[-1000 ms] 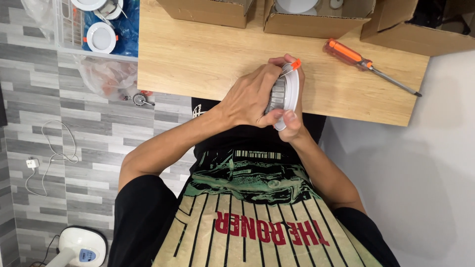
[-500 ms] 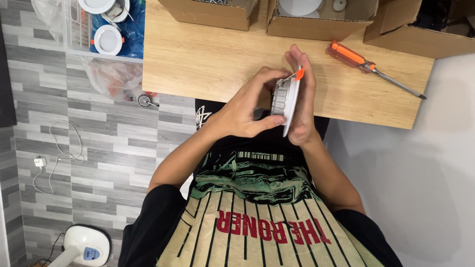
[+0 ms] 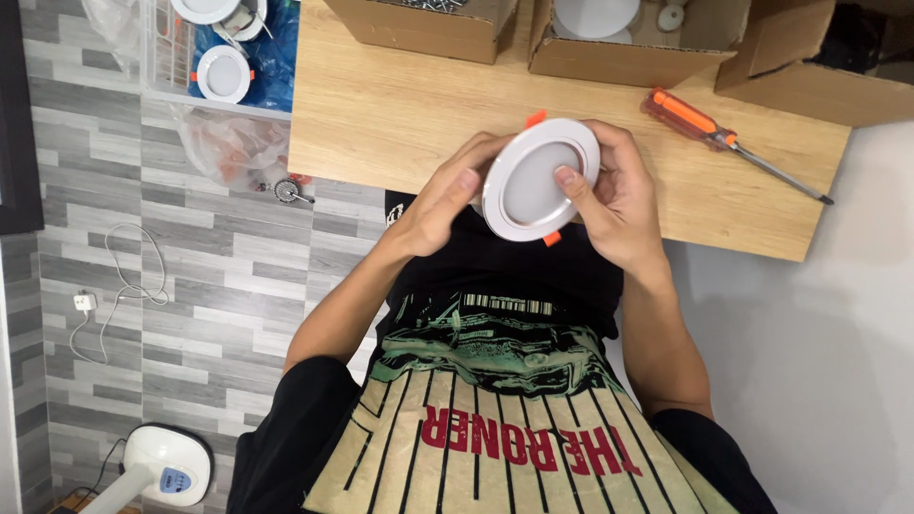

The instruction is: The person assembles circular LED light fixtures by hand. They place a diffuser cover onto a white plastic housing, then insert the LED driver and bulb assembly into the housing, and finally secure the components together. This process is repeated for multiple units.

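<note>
Round white downlight (image 3: 539, 179) at centre of frame, just above the near edge of the wooden bench (image 3: 400, 114), frosted face turned toward the camera. Orange spring clips visible at upper left and lower right of its rim. Left hand (image 3: 443, 205) gripping the left rim, thumb near the edge of the face. Right hand (image 3: 619, 200) wrapped around the right rim, thumb pressed on the frosted face. Both grips closed on the downlight.

Orange-handled screwdriver (image 3: 728, 138) flat on the bench, right of the hands, well apart. Open cardboard boxes (image 3: 619, 48) along the top edge. More white downlights (image 3: 222, 74) in a bin at upper left.
</note>
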